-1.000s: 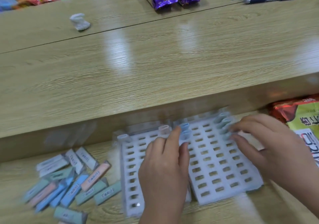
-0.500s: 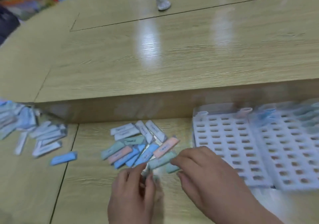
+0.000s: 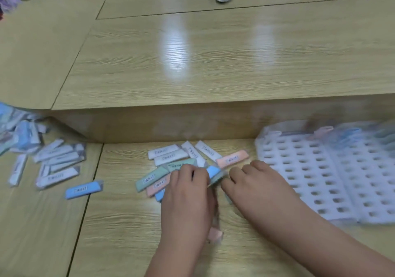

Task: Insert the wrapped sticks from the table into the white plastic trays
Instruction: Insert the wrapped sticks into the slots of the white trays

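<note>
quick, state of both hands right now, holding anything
left hand: closed, holding sticks
right hand: fingers curled beside those sticks; whether it grips one cannot be told

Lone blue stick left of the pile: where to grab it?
Pinch the lone blue stick across its two long edges near the middle, coming from above. It lies flat on the table with nothing touching it, so both edges look free.

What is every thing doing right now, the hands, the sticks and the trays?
Left hand, curled, seemingly gripping a pink stick.
Right hand, fingers curled beside a blue stick; grip unclear.
Middle pile, lying loose and flat.
Left pile, lying flat, untouched.
White trays, mostly empty holes; few sticks standing at back.
</note>
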Tool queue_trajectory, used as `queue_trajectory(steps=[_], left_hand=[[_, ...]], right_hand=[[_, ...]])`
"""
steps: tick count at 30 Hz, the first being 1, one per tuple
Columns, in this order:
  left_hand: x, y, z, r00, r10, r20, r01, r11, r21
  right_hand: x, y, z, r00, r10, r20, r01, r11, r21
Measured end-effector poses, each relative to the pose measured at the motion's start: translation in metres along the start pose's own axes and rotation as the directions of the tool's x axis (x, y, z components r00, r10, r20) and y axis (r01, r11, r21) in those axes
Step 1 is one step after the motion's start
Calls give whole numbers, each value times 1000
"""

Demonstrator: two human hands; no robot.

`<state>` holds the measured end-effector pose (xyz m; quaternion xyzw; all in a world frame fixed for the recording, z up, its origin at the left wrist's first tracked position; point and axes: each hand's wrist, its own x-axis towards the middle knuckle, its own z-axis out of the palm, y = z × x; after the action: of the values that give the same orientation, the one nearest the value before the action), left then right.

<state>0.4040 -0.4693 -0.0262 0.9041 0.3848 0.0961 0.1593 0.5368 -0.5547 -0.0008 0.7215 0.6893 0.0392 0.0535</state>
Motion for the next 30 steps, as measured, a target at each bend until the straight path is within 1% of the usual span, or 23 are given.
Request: queue_trajectory(steps=[2, 4, 5, 7, 8, 10, 12, 14, 16, 17, 20, 23, 24, 27, 28, 30], left_hand=[[4, -3, -6, 1000, -6, 11, 6, 999, 32], [4, -7, -12, 1000, 11, 12, -11, 999, 52], [3, -8, -15, 1000, 11, -1, -11, 999, 32], [-1, -7, -23, 998, -51, -29, 47, 992, -115], [-4, -6, -26, 994, -98, -43, 86, 972, -221], [-9, 1, -30, 984, -170, -63, 129, 902, -412], [-11, 20, -35, 980, -174, -93, 102, 851, -516], [-8, 48, -37, 979, -134, -154, 23, 821, -570], [-2, 79, -33, 981, -91, -173, -35, 790, -613], [1, 95, -29, 983, -65, -174, -61, 771, -634], [10, 140, -12, 986, -5, -166, -113, 714, -691], [13, 182, 10, 992, 40, -116, -110, 709, -697], [14, 194, 17, 994, 51, -95, -104, 705, -702], [20, 224, 36, 996, 69, -53, -86, 703, -706], [22, 232, 42, 997, 64, -32, -68, 694, -717], [26, 247, 55, 998, 56, 4, -35, 677, -735]], right_hand=[[0, 0, 0, 1000, -23, 0, 23, 1000, 20], [-2, -1, -5, 999, -31, -9, 32, 996, 89], [-4, 0, -9, 999, -32, -28, 36, 989, 144], [-11, 3, -19, 997, -9, -71, 30, 956, 292], [-18, 7, -24, 996, 20, -85, 14, 921, 388], [-38, 19, -33, 986, 130, -109, -42, 813, 581], [-61, 38, -40, 970, 231, -74, -105, 676, 729], [-87, 60, -44, 949, 311, -51, -137, 553, 822], [-114, 83, -46, 911, 409, -53, -168, 485, 858], [-128, 95, -47, 889, 455, -52, -193, 476, 858], [-169, 130, -44, 833, 552, -26, -310, 505, 806], [-199, 164, -38, 773, 633, -35, -422, 556, 716], [-207, 174, -37, 743, 668, -25, -466, 545, 697], [-216, 199, -28, 638, 769, 34, -554, 428, 714], [-215, 205, -23, 616, 787, 35, -557, 404, 726], [-211, 214, -14, 605, 796, 19, -544, 396, 740]])
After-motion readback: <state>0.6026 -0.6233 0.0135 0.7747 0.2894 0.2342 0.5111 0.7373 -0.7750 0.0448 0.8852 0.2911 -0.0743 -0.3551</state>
